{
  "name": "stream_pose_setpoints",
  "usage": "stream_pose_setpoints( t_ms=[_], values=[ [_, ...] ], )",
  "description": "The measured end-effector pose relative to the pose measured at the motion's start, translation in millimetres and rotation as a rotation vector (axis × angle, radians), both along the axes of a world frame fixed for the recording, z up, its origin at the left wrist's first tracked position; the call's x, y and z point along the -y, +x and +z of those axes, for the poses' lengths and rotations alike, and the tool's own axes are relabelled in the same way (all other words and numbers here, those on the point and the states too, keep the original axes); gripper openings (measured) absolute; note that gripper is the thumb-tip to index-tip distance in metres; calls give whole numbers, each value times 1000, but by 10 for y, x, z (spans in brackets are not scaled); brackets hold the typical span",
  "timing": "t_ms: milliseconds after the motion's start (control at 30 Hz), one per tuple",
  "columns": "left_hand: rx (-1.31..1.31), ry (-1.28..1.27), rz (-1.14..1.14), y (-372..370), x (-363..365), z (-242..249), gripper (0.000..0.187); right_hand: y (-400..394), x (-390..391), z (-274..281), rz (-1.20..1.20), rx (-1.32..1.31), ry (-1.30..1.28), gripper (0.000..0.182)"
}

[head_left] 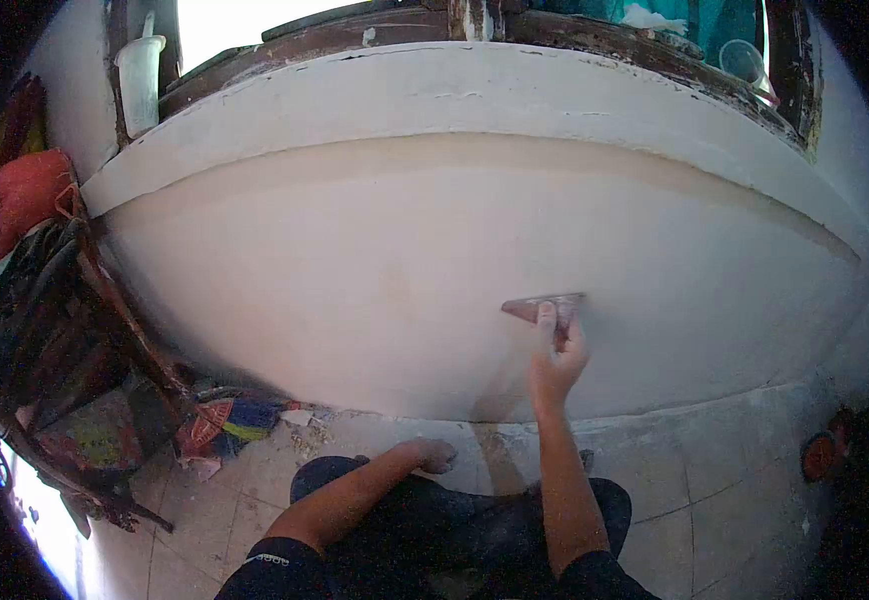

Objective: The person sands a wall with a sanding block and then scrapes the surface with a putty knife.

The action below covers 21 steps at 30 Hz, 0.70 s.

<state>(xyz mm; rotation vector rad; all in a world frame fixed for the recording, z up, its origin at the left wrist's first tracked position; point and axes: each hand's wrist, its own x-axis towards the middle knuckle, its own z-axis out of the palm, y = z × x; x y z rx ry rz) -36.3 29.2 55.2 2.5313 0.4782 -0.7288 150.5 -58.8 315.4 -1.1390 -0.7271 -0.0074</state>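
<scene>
My right hand (562, 355) is raised to the white wall (355, 260) below the window ledge. Thumb and fingers pinch a brownish putty knife (527, 308), its wide edge lying against or very near the wall surface. Part of the knife is covered by the fingers. My left hand (435, 456) rests low over my dark-clothed lap by the left knee, fingers curled in, and nothing shows in it. Faint beige patches mark the otherwise pale, smooth wall.
A protruding white ledge (435, 95) runs above, under a worn wooden window frame (355, 35). On the sill stand a white plastic container (141, 85) and a clear cup (742, 62). Leaning wood and sacks (35, 190) crowd the left. A reddish round object (821, 455) sits on the tiled floor.
</scene>
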Motion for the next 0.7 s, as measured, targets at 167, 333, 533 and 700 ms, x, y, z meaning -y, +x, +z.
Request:
stream_pose_setpoints(
  t_ms=[167,333,533,700],
  values=[
    [188,-30,-11,-107,25,-135,33,-17,-57,-196,206,229,-172,29],
    [43,10,69,-58,167,345,34,75,-53,-76,-16,-47,17,28],
    [-14,23,36,7,80,64,35,24,-47,-136,28,243,-197,29],
    [6,29,-76,35,-46,-208,37,8,-61,-154,102,95,-116,29]
  ],
)
